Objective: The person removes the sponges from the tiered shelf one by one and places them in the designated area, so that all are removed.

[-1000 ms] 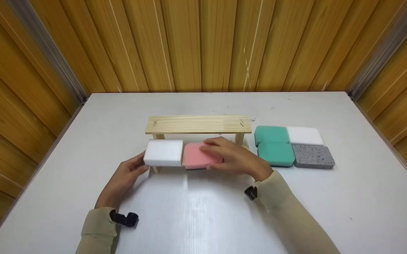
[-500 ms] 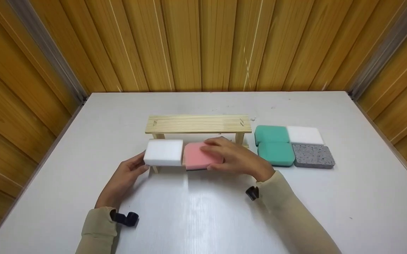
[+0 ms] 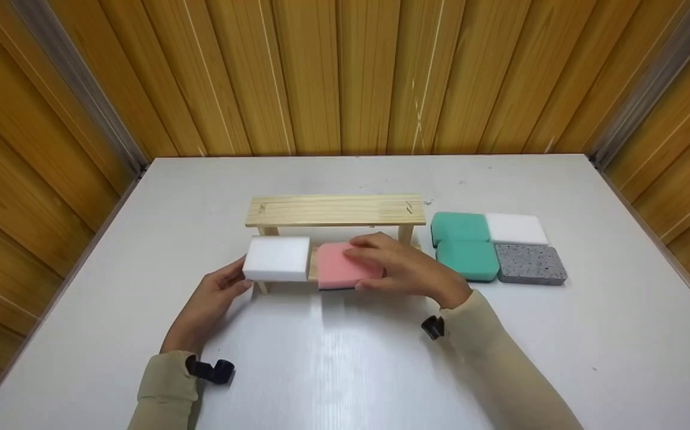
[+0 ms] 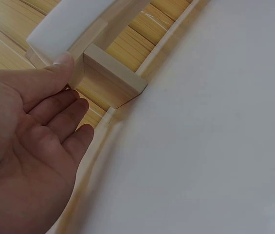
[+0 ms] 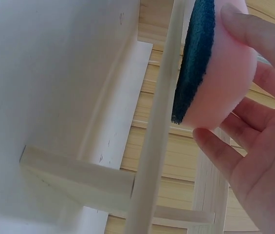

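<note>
In the head view, a two-tier wooden rack (image 3: 336, 211) stands mid-table. On the left of its lower shelf lies a white sponge (image 3: 277, 258). My left hand (image 3: 212, 301) holds the rack's left end beside that sponge; the left wrist view has the thumb (image 4: 64, 61) against the wood just below it, the other fingers loosely bent. A pink sponge (image 3: 346, 266) with a dark green scouring pad (image 5: 194, 63) underneath sits over the lower shelf. My right hand (image 3: 407, 269) grips its right side between thumb and fingers. A gap separates the two sponges.
Right of the rack, two green sponges (image 3: 468, 260), another white sponge (image 3: 518, 229) and a speckled grey sponge (image 3: 531, 264) lie together on the white table (image 3: 321, 370). Wood-look panels (image 3: 345, 77) enclose the table at the back and sides.
My right hand has shifted the pink sponge slightly to the right, widening the gap from the white sponge. The left hand has stayed where it was.
</note>
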`<state>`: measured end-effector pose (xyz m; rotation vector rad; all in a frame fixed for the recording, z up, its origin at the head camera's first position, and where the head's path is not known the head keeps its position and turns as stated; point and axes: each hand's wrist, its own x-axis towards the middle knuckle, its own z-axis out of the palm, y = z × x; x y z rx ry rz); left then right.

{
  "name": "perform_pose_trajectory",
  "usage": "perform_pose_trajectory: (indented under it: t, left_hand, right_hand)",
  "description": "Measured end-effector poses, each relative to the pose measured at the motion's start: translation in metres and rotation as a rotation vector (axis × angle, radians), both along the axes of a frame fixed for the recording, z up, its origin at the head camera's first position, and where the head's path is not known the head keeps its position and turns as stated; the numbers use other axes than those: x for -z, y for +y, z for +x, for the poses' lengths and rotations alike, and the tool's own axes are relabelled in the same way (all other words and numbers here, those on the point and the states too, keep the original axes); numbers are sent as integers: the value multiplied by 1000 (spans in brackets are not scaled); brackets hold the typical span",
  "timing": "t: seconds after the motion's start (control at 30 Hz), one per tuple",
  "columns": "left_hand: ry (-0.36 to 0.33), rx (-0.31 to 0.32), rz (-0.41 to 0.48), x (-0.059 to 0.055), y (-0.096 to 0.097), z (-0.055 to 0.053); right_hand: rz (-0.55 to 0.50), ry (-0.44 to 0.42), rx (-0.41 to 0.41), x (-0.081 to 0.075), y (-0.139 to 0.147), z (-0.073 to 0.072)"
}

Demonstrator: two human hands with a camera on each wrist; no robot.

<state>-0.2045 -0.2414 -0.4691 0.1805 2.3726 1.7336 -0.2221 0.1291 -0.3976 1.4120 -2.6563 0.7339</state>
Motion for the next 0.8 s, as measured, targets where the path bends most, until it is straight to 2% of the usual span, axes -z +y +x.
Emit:
perform_pose_trajectory:
  t: [0.5, 0.8]
  left_hand:
    - [-4, -11, -2, 0, 0, 0]
    - [19, -6, 9, 2, 0, -1]
  right_hand:
    - [11, 49, 2, -2, 11, 3]
    - [16, 11, 37, -3, 18, 6]
